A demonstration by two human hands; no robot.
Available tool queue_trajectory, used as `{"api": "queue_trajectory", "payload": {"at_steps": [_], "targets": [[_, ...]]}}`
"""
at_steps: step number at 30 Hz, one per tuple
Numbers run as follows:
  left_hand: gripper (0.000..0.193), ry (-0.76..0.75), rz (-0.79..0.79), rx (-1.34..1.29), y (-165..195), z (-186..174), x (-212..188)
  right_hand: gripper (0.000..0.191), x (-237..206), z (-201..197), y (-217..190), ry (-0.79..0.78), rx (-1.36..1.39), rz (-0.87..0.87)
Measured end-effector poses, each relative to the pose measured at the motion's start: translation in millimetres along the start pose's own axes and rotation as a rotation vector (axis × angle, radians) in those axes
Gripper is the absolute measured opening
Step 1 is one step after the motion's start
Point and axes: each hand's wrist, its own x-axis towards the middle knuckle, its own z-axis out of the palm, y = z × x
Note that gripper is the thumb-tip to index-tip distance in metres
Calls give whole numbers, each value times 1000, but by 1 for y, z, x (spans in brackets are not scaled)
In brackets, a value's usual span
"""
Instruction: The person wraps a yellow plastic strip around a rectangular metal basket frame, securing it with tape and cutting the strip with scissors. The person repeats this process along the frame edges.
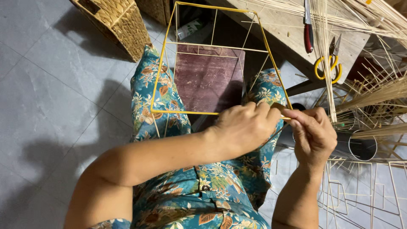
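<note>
A woven basket (118,21) stands on the grey tiled floor (46,85) at the far left. The yellow wire frame (169,59) rests over the person's knees, above a dark purple stool (207,78). The left forearm crosses in from the lower left, wrist bent, and the left hand (243,127) is clenched over the frame's near right corner, knuckles up. Just beside it the right hand (313,135) rises from below, fingers pinched on a thin bamboo strip (285,116) at that same corner. At the workbench's (288,29) near edge lie red-handled pliers (308,34) and yellow-handled scissors (328,65) among bamboo sticks (326,85).
</note>
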Motion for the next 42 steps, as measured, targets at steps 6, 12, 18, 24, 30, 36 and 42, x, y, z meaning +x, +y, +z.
{"api": "queue_trajectory", "payload": {"at_steps": [6, 12, 18, 24, 30, 36, 42], "targets": [[16, -70, -41, -62, 17, 20, 23, 16, -3, 7, 7, 83, 61, -30], [11, -54, 6, -282, -1, 6, 9, 19, -7, 10, -1, 61, 65, -27], [12, 25, 152, -177, -38, -38, -20, 23, -4, 12, -5, 73, 189, 90], [14, 33, 121, 8, -68, -87, -66, 23, -5, 11, -3, 58, 224, 64], [13, -8, 65, -58, -84, -119, -90, 20, -7, 12, -2, 35, 181, -7], [14, -64, -169, -112, -68, -117, -73, 21, -8, 14, 2, 94, 299, 136], [22, -61, -215, -330, -53, -107, -50, 24, -9, 19, 9, 107, 278, 67]]}}
